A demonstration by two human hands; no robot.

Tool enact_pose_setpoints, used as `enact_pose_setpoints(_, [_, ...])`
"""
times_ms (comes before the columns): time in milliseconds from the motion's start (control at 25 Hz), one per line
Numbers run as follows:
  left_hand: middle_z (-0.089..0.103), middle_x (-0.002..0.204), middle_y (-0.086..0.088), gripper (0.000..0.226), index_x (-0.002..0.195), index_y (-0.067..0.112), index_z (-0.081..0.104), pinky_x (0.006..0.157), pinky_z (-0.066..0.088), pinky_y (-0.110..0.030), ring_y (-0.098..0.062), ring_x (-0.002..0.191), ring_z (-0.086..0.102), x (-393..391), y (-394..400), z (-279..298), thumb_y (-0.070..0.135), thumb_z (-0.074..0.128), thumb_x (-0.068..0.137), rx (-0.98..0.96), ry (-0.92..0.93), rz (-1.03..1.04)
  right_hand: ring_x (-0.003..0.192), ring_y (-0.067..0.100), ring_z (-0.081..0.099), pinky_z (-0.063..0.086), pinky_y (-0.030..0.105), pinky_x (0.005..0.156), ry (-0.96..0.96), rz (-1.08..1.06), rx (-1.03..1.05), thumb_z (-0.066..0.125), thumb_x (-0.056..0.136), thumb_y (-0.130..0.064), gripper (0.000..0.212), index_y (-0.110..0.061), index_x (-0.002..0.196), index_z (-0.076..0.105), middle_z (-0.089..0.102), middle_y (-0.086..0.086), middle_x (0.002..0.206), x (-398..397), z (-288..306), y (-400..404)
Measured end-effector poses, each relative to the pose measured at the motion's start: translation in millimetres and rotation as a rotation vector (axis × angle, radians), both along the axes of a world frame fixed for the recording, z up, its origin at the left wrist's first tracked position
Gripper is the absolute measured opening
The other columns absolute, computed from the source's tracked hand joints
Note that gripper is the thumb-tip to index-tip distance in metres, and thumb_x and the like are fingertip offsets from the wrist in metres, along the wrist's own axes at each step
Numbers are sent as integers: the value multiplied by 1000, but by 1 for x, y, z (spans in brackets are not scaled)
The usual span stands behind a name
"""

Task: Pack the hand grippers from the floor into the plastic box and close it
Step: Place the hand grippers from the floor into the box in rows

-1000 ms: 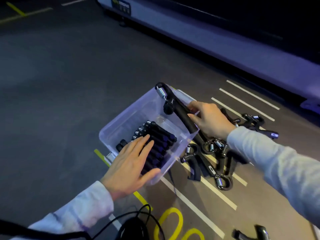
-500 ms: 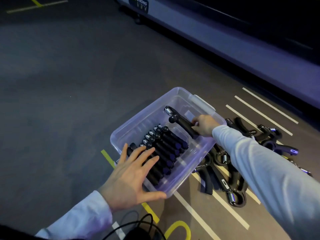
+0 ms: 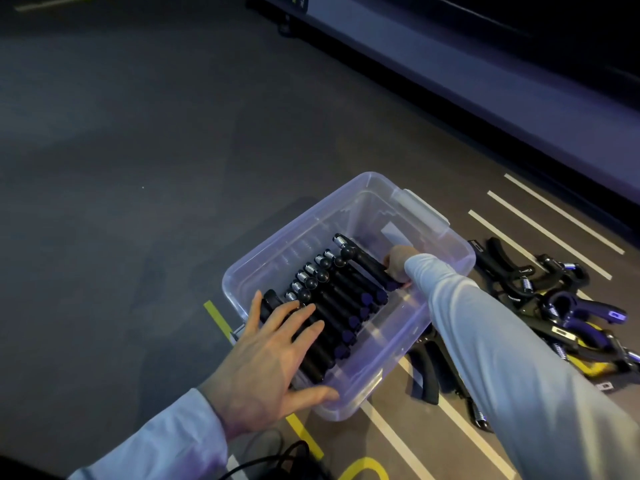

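A clear plastic box [image 3: 446, 233] stands open on the dark floor. Inside it several black hand grippers [image 3: 332, 306] lie packed side by side, springs to the far left. My left hand [image 3: 270, 355] rests flat with spread fingers on the near end of that row, thumb against the box's near wall. My right hand [image 3: 398, 259] is deep in the box and holds the handle of one more black hand gripper [image 3: 363, 259] laid against the far end of the row; my sleeve hides most of the fingers. A heap of loose hand grippers [image 3: 554, 306] lies on the floor right of the box.
White and yellow lines [image 3: 540, 223] are painted on the floor around the box. A black cable [image 3: 277, 459] lies near the bottom edge. A long pale ledge [image 3: 485, 74] runs along the far right. No lid shows in view.
My right hand has carried the hand gripper from above the box rim down into the box, beside the packed row. My left hand has stayed on the row.
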State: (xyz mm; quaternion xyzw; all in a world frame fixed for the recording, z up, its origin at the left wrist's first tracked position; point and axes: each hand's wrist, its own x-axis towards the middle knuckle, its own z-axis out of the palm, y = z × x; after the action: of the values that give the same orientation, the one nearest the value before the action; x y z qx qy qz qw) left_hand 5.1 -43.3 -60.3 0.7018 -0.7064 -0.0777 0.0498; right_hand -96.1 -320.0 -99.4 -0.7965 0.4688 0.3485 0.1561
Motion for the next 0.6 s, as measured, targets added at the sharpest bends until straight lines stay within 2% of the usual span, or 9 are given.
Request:
enact_pose_setpoints(80, [56,130,-6,84,123,18,58,102,13,-56,-25,120,52,1,0,-3,81,28,77,3,-14,-2,114,32,58,46,17,46,-16,70,10,49,91,-5,37,-2,128,55,59,17,118,-2,-10,-4])
enact_pose_setpoints(160, [57,129,-5,83,123,18,59,102,13,-56,-24,119,53,0,0,-3,81,28,77,5,-21,-6,124,32,51,50,14,49,-52,2,29,47,93,-5,41,-1,133,49,51,16,135,-1,-19,-3])
enact_pose_setpoints(200, [57,128,-5,83,122,18,59,102,13,-56,-24,119,53,0,0,-2,80,29,77,6,-23,-7,128,30,48,54,12,60,-27,-18,44,46,94,-5,42,-2,135,47,49,14,139,1,-21,-2])
enact_pose_setpoints(280, [58,127,-4,81,121,19,60,102,13,-56,-23,118,54,0,-2,-2,80,30,77,5,-35,-10,131,26,46,50,26,95,21,-26,-15,47,95,-6,41,-6,136,48,47,9,142,4,-23,2])
enact_pose_setpoints(320, [58,127,-4,80,121,19,60,102,13,-57,-24,118,54,0,-2,-2,79,30,77,6,-36,-9,129,27,48,46,31,100,22,-7,-43,47,94,-6,40,-7,134,50,49,9,140,5,-24,2])
enact_pose_setpoints(480, [58,127,-4,80,121,18,59,102,12,-57,-24,118,53,0,-3,-2,78,29,78,8,-27,-7,122,30,54,44,34,99,-59,40,-95,41,93,-3,37,-6,126,57,56,14,132,6,-29,-2])
enact_pose_setpoints(600, [59,126,-4,79,121,18,60,102,11,-58,-24,118,54,0,-3,-3,78,30,78,6,-33,-6,121,32,54,43,37,100,-96,95,-76,39,92,-5,39,-10,127,55,55,16,131,7,-26,-1])
